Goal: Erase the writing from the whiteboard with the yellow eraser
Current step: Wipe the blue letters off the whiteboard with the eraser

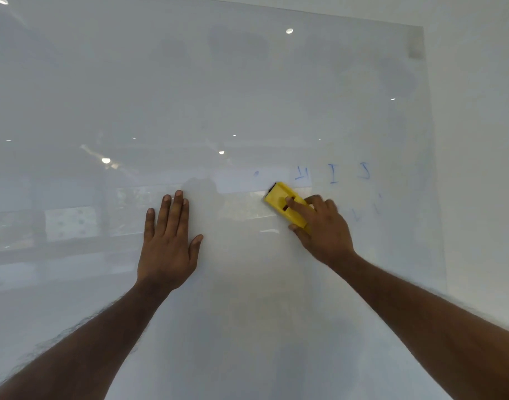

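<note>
A large glossy whiteboard [247, 96] fills the head view. Faint blue writing [332, 173] remains at the right of centre, with a small blue dot [256, 173] further left and fainter strokes [377, 207] lower right. My right hand [322, 229] is shut on the yellow eraser [285, 203], which is pressed to the board just below and left of the writing. My left hand [168, 243] lies flat on the board with fingers apart, to the left of the eraser, and holds nothing.
The board's right edge [432, 168] meets a plain white wall [478, 140]. The glossy surface reflects ceiling lights and windows.
</note>
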`<state>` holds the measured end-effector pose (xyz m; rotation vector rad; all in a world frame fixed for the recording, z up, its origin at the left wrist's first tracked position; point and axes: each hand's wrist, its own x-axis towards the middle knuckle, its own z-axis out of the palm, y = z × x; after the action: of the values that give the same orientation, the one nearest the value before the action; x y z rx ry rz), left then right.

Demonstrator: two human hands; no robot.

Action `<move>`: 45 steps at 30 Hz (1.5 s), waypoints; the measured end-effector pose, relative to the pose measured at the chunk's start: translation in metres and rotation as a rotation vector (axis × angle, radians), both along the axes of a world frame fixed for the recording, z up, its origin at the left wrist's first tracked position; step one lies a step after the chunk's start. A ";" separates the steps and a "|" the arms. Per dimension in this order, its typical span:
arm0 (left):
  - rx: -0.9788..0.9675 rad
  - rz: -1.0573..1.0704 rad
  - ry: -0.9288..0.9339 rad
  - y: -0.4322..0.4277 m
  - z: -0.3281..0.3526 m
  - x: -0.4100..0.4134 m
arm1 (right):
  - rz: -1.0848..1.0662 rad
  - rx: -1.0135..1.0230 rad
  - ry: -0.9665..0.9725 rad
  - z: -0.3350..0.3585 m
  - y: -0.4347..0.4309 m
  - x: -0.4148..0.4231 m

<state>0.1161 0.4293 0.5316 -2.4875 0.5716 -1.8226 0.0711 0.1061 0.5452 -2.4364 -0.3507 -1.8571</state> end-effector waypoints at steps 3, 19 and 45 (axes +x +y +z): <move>-0.037 0.002 -0.006 -0.005 -0.003 0.000 | 0.025 0.088 -0.004 -0.010 0.010 0.001; 0.067 0.050 -0.067 -0.021 -0.005 0.003 | 0.023 0.065 0.039 0.017 0.019 -0.002; 0.046 0.034 -0.055 -0.053 0.039 0.004 | 0.057 0.014 -0.029 0.056 -0.002 0.005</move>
<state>0.1204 0.3766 0.5703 -2.3943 0.5594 -1.8379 0.0765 0.1046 0.6012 -2.3668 -0.4028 -1.8678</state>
